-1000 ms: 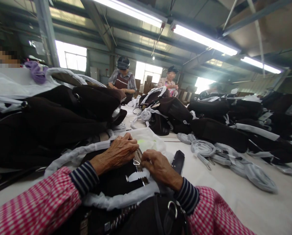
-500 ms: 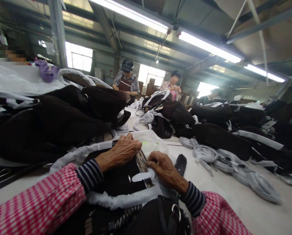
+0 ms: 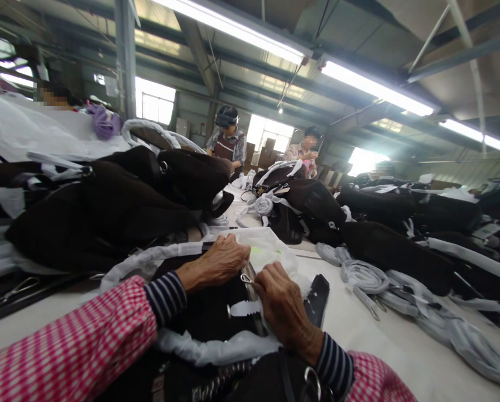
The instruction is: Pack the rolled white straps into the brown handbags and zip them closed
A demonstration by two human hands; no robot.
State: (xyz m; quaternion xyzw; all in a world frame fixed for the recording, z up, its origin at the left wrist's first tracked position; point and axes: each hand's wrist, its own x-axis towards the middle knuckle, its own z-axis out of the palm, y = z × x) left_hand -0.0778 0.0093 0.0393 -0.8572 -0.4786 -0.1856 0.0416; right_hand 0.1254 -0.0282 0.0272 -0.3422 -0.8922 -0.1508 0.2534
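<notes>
Two bare hands work over a black fabric bag with white-wrapped handles [image 3: 203,312] on a pale, paper-covered worktable [image 3: 384,352], in a single view from the wearer's head. The left hand [image 3: 222,259] bends its fingers together over the bag's far edge; exactly what they clamp is hidden beneath them. The right hand [image 3: 283,304], just beside it, has thumb and fingers closed on the end of a small looped silver metal clip [image 3: 245,278] at the bag's opening. A white plastic strip with a notched edge [image 3: 245,308] lies across the bag just below the clip. Both arms wear red-and-white checked sleeves [image 3: 107,329] with striped navy knit cuffs [image 3: 165,298].

A flat black piece [image 3: 318,298] rests near the right hand, and coils in translucent white wrapping [image 3: 365,276] lie farther right. Dark brown fabric bags [image 3: 107,195] are heaped at left. Beyond, a co-worker in a maroon apron [image 3: 228,146] stands at the table under bright tube lights [image 3: 375,88].
</notes>
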